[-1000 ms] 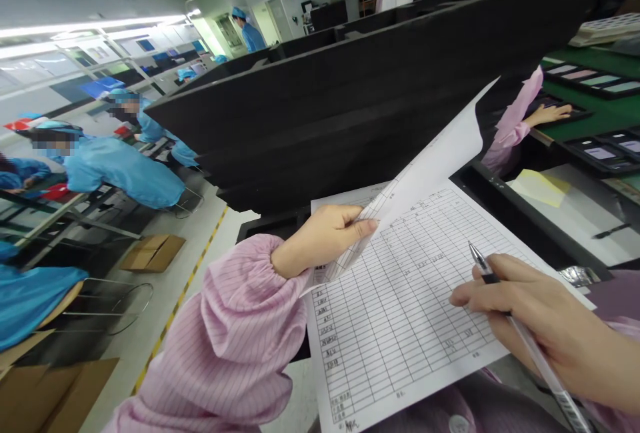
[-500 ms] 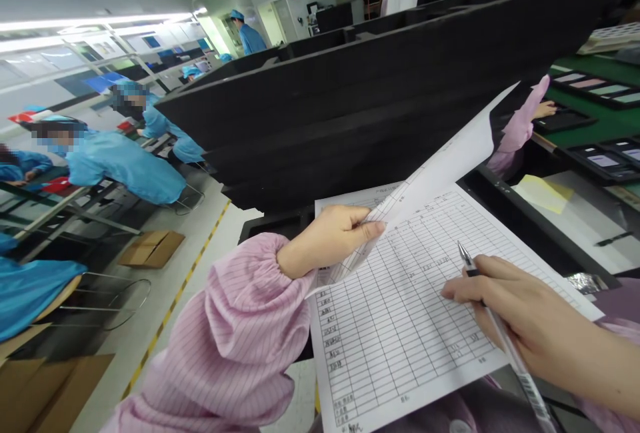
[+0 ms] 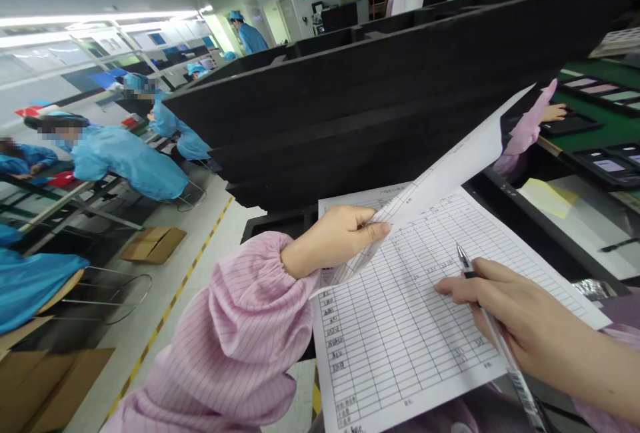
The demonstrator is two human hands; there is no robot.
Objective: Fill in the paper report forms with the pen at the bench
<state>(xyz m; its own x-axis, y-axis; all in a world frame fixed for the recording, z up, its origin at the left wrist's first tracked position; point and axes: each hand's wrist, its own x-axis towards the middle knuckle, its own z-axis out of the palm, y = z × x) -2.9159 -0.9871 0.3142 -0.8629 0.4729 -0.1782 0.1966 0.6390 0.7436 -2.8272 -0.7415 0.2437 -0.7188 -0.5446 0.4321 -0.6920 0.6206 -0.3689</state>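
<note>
My left hand (image 3: 337, 236), in a pink striped sleeve, pinches the folded-up top sheet of paper (image 3: 450, 166) and holds it lifted. Under it lies a printed form with a grid of rows and some handwriting (image 3: 425, 313). My right hand (image 3: 505, 313) grips a clear pen (image 3: 493, 336) whose tip hovers just over the middle of the form.
A stack of long black foam trays (image 3: 380, 93) rises right behind the paper. A co-worker's pink sleeve and hand (image 3: 537, 123) rest on a black tray at the right, on a green bench (image 3: 613, 125). People in blue gowns (image 3: 125, 163) sit at tables on the left; cardboard boxes (image 3: 153, 244) lie on the floor.
My right hand and pen slid a little left over the form. The view has shifted slightly right; my left hand keeps the sheet lifted.
</note>
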